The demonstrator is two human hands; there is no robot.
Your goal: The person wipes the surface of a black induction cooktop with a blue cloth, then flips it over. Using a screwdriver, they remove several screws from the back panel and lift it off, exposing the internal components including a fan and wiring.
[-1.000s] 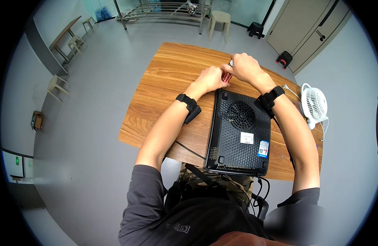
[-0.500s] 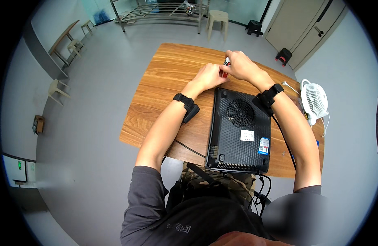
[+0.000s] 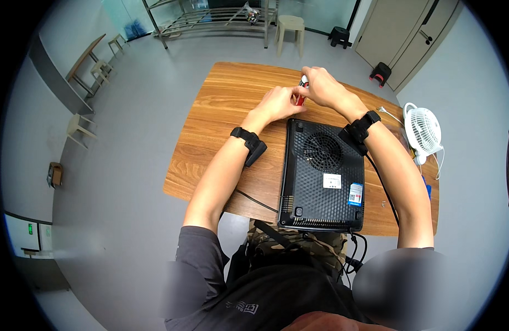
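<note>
Beyond the far edge of a black appliance, both my hands meet over the wooden table (image 3: pixel 232 105). Closed fingers of my left hand (image 3: pixel 279 103) grip the lower, red part of a small red-and-white tube (image 3: pixel 301 100). My right hand (image 3: pixel 325 90) is closed around its upper, white end, and the fingers cover much of it. The appliance looks like an induction cooker (image 3: pixel 321 190) lying upside down, with a round fan vent (image 3: pixel 322 151), small feet and two stickers on its underside. My hands are apart from it.
A white fan (image 3: pixel 423 131) stands at the table's right edge, with a white plug (image 3: pixel 382 110) nearby. Black cables (image 3: pixel 257 199) run beside the cooker and hang off the near edge. Stools (image 3: pixel 290 28) and a metal rack (image 3: pixel 210 22) stand on the floor beyond.
The view has shifted slightly. Both hands keep their hold on the tube in nearly the same place, and the cooker has not moved on the table.
</note>
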